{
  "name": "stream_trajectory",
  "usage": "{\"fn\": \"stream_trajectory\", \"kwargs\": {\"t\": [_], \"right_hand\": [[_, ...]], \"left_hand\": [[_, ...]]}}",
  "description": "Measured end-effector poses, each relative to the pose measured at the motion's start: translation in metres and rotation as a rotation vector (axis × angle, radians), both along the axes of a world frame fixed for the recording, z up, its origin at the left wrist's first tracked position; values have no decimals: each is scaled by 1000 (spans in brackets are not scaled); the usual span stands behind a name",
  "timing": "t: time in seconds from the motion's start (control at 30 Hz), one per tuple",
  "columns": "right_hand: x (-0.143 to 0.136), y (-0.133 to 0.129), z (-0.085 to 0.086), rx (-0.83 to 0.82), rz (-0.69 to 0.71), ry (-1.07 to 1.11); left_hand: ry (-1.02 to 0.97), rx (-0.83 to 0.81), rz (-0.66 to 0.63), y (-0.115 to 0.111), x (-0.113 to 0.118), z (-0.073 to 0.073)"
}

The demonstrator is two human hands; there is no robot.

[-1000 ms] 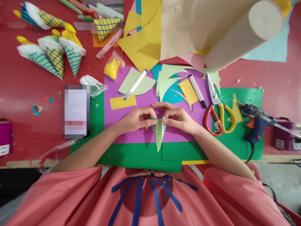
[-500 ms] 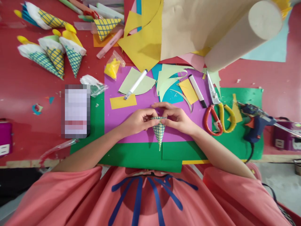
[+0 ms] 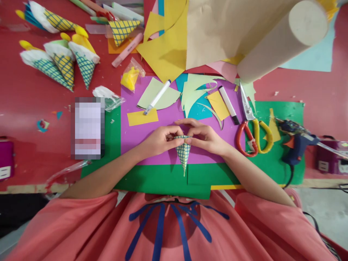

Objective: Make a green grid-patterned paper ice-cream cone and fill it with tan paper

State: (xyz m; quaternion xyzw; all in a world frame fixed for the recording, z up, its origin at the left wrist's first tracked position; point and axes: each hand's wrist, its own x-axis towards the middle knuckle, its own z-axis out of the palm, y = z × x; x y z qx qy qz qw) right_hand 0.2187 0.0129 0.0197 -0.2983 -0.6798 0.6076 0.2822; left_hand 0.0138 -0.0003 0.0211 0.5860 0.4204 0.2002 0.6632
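A small pale green paper cone [image 3: 183, 154] with a dark blue grid is pinched between both hands over the purple sheet [image 3: 152, 154], its point hanging toward me. My left hand [image 3: 161, 139] is closed on the left side of its rim, thumb in front. On the right side of the rim, my right hand [image 3: 204, 136] pinches with thumb and bent fingers. The fingertips behind the rim are partly hidden. Beyond the hands lie a white marker [image 3: 157, 97] on a pale green paper piece [image 3: 146, 92] and a second marker with a black cap [image 3: 228, 104].
Scissors [image 3: 248, 119] and a blue glue gun [image 3: 296, 141] lie to the right. Finished-looking cones [image 3: 84, 67] rest at the upper left, above a blurred phone-like screen [image 3: 87, 128]. A large paper roll [image 3: 280, 41] stands at the back right. Green paper [image 3: 163, 185] covers the table's front edge.
The cone has tilted slightly, its tip shifting a little downward toward me. Both hands keep nearly the same place and grip.
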Motion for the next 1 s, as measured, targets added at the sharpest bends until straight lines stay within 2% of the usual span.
{"fn": "stream_trajectory", "kwargs": {"t": [0.4,0.47,0.57,0.67,0.73,0.83,0.9,1.0], "right_hand": [[-2,-1,-2,25,-5,-26],[-3,-3,-5,-21,-71,13],[-5,-6,-10,-109,-212,122],[-6,-11,-16,-102,-273,147],[-7,-15,-18,-20,-272,85],[-11,-21,-16,240,-282,-61],[-14,-23,-14,420,-301,-125],[-16,-25,-12,553,-309,-162]], "left_hand": [[-33,-20,19,0,1,3],[-41,11,94,0,2,3],[-49,104,299,-1,2,2],[-43,256,470,-1,1,-1],[-28,360,548,-1,-1,-4],[-1,447,623,0,-1,-7],[-2,466,638,0,-1,-7],[-19,471,627,-1,0,-5]]}}
